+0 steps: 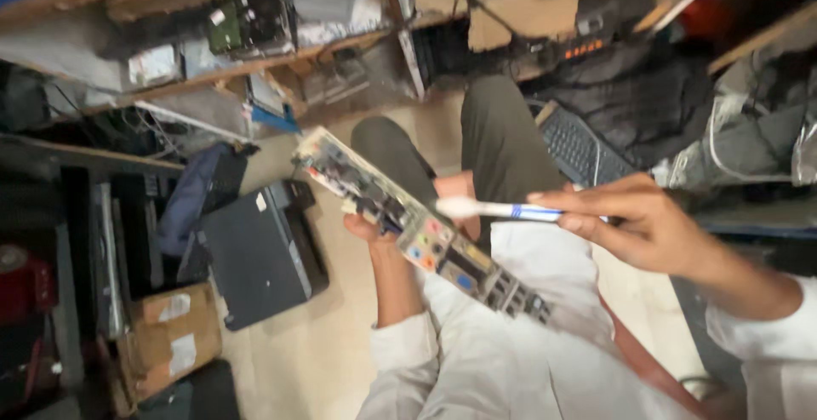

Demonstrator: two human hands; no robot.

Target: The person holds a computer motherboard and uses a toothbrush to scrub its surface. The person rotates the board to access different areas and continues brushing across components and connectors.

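Observation:
My left hand [368,226] grips a long computer circuit board [425,233] from below, edge-on, with its coloured connector ports facing me. The board runs from upper left to lower right over my lap. My right hand [648,222] pinches a white toothbrush with blue stripes [502,210], held level, its head touching the board near the middle. My legs in dark trousers stretch out below. The picture is blurred by motion.
A dark flat box-shaped device [259,254] lies on the floor at left beside a cardboard box [170,335]. A black keyboard [579,148] lies at right. Wooden shelves [213,54] crowded with electronic parts fill the back. Bags and cloth [757,122] pile at right.

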